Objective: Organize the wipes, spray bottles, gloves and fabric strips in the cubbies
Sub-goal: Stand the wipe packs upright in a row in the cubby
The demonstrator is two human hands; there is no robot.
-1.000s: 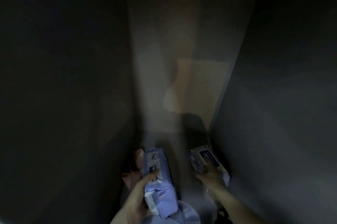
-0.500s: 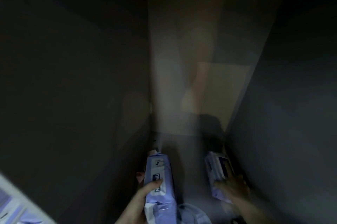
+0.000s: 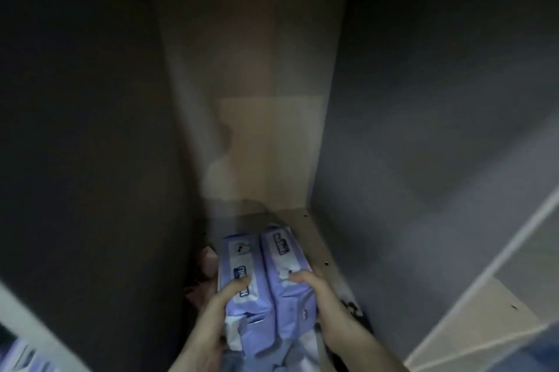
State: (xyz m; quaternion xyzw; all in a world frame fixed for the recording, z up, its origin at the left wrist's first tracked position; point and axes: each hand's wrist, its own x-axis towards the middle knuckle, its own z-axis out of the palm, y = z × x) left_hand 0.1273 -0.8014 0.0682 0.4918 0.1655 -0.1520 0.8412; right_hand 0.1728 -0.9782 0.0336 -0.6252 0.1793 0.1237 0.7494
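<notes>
Now two purple wipe packs stand side by side on the floor of a dark cubby (image 3: 305, 220), touching each other along their long sides: the left hand (image 3: 217, 308) is closed around the near end of the left pack (image 3: 240, 268), thumb on top, and the right hand (image 3: 314, 290) is closed the same way on the right pack (image 3: 284, 262). Such packs look soft and a little heavy, with smooth film that can slip, so I judge it best to hold them at the sides of the body, not at the loose folded end. Something pink (image 3: 205, 262) lies just beside the left pack, but it is too dark to say what it is.

two wipes packs (image 3: 266, 277), hands (image 3: 217, 308) gripping, cubby (image 3: 311, 238)
</notes>
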